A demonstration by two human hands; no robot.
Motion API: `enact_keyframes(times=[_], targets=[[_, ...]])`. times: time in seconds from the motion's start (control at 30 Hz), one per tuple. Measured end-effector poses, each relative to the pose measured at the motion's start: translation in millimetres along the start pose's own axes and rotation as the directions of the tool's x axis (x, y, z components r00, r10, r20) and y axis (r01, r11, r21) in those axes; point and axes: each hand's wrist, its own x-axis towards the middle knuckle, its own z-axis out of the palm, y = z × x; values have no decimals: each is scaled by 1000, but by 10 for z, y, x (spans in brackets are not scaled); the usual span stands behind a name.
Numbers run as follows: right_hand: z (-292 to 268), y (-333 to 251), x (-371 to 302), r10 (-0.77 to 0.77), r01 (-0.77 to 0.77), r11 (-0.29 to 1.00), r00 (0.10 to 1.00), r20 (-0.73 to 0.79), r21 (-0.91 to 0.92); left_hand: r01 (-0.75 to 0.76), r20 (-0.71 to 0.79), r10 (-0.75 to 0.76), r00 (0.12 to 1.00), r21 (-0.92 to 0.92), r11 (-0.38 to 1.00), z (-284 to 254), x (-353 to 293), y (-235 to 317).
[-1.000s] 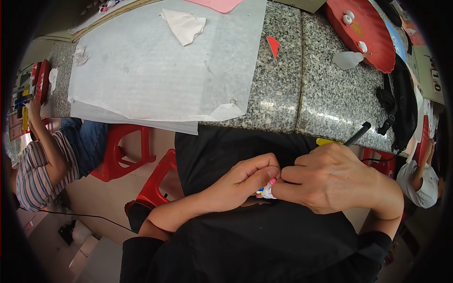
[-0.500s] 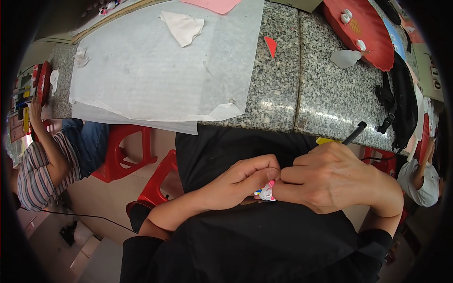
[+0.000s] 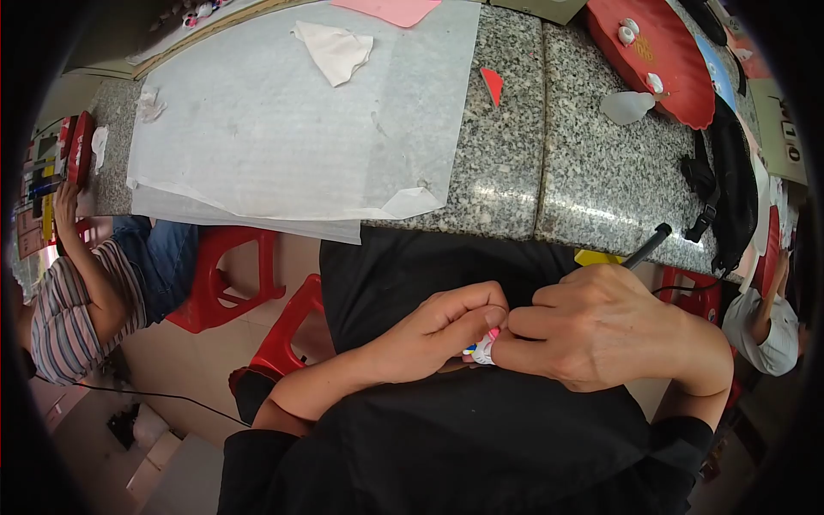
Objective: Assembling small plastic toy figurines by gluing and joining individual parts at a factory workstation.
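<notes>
Over my lap, my left hand (image 3: 446, 330) is closed around a small white figurine (image 3: 483, 352) with pink, blue and yellow patches. Only a little of the figurine shows between my two hands. Against its right side press the curled fingers of my right hand (image 3: 592, 330). A slim black pen-like tool (image 3: 645, 247) is gripped in that same hand, its back end sticking out up and to the right. The tool's tip is hidden by my fingers, so I cannot tell whether it touches the figurine.
White paper (image 3: 257, 146) covers the left of the granite table (image 3: 506, 180), a crumpled tissue (image 3: 335, 53) on it. Right are a red scrap (image 3: 492, 87), a translucent bulb-shaped bottle (image 3: 627, 107), a red tray (image 3: 601, 43) and a black strap bag (image 3: 734, 189). People sit at both sides; red stools (image 3: 227, 279) stand left.
My right hand has shifted very slightly, covering a bit more of the figurine, and the black tool's end sits a little farther right. My left hand is nearly still.
</notes>
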Motion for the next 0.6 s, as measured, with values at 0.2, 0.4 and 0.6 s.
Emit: enact_keyframes(times=[0.2,0.4,0.6], targets=[[6,34,-2,-55,56,995,998,-10,86,-3,9,3,1000,-1,1000,-4,-6,-18],[83,-42,-19,78,-76,997,989,-124,26,-42,-28,41,999,-19,999,-13,-5,-8],[98,-63,-19,84,-90,995,986,-146,-35,-5,-35,5,999,-13,1000,-14,-11,19]])
